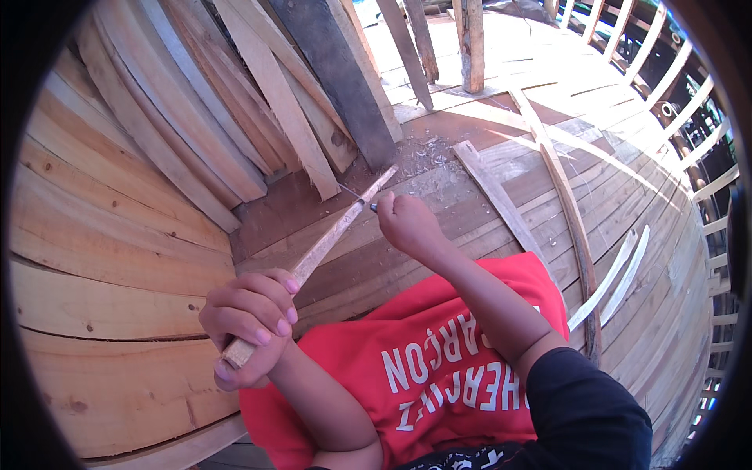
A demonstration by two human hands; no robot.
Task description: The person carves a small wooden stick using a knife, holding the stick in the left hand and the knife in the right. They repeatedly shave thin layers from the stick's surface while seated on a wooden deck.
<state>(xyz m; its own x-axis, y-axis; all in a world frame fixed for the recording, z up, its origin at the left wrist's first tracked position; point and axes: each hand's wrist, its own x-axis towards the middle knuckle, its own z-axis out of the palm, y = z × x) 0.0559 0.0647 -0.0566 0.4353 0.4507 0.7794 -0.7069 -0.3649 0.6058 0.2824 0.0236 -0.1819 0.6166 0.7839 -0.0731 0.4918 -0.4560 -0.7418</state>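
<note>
My left hand (252, 319) is wrapped round the near end of a long, narrow wooden stick (319, 249), whose square-cut end shows below the fingers. The stick slants away to the upper right, its far tip by the foot of a dark plank. Beside its far part, my right hand (409, 225) is closed in a fist. A small dark tip (374, 208) pokes out of that fist toward the stick; the rest of what it grips is hidden. A dark notch or band shows on the stick there. Red cloth (462, 345) with white lettering lies across my lap under both forearms.
Boards (117, 290) wall off the left side, with upright planks (196, 102) leaning at the back left. Wood shavings (431, 153) litter the plank floor. A long curved strip (564, 204), a shorter board (501, 200) and pale slivers (619, 274) lie right. Slatted railing (705, 145) edges the far right.
</note>
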